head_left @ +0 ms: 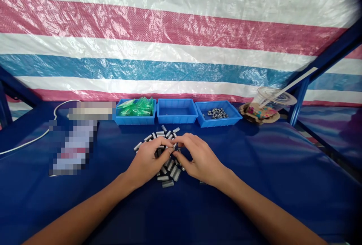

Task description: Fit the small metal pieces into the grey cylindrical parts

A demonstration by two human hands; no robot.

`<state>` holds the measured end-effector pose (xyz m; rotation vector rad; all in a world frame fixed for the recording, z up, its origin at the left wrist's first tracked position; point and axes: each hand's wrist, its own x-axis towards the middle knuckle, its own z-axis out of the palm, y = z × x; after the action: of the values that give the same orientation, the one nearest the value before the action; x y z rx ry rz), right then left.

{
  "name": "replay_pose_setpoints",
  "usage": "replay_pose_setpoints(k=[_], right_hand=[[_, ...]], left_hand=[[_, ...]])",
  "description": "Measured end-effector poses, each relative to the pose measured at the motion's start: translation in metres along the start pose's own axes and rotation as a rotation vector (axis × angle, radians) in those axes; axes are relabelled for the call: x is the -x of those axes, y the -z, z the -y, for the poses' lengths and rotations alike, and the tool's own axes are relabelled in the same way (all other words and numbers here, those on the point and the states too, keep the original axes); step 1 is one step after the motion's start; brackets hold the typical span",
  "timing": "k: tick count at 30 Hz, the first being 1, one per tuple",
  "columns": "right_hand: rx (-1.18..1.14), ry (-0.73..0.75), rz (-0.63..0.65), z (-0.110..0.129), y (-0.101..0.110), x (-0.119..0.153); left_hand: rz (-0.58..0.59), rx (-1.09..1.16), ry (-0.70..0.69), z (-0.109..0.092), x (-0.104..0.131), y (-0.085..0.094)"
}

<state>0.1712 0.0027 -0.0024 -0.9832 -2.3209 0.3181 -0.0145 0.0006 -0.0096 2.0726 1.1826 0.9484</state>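
Over a loose pile of short silver-grey metal pieces [175,173] on the blue tabletop, my two hands meet with their fingertips almost touching. My left hand [148,158] is closed in a pinch, thumb against forefinger. Opposite it, my right hand [199,158] also pinches, its thumb and forefinger pointing at the left fingertips. Whatever lies between the fingertips is too small and too covered to make out. Several of the metal pieces spread out behind and in front of the hands; part of the pile is hidden beneath the fingers.
Behind the pile stand a blue bin of green plastic packets [137,107], a middle blue bin [177,118], and a right blue bin [234,114] holding small dark metal parts [219,113]. A plastic cup [264,107] is at right; a blurred flat object [75,147] and white cable [39,136] lie left.
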Motion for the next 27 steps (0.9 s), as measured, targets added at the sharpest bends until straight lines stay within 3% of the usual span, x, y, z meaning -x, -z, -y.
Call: replay_pose_setpoints(k=[5, 12, 16, 20, 22, 25, 27], right_hand=[[-0.110, 0.118, -0.028, -0.001, 0.004, 0.000], [-0.263, 0.093, 0.007, -0.004, 0.000, 0.000], [-0.297, -0.035, -0.036, -0.004, -0.001, -0.001], [-0.340, -0.183, -0.077, 0.000, -0.002, -0.002], [-0.360, -0.220, -0.069, 0.003, -0.003, -0.003], [-0.335, -0.220, -0.077, 0.007, -0.005, -0.002], [-0.263, -0.144, -0.103, 0.007, -0.005, -0.001]], left_hand=[[0.064, 0.189, 0.056, 0.000, 0.001, 0.003], [0.091, 0.417, 0.159, 0.006, 0.005, -0.002], [0.055, 0.248, 0.032, 0.008, 0.006, -0.003], [-0.088, -0.061, -0.243, 0.006, 0.007, -0.002], [-0.145, -0.131, -0.295, 0.004, 0.008, -0.002], [-0.125, -0.070, -0.145, 0.000, 0.007, -0.001], [-0.064, 0.036, 0.004, -0.002, 0.006, 0.000]])
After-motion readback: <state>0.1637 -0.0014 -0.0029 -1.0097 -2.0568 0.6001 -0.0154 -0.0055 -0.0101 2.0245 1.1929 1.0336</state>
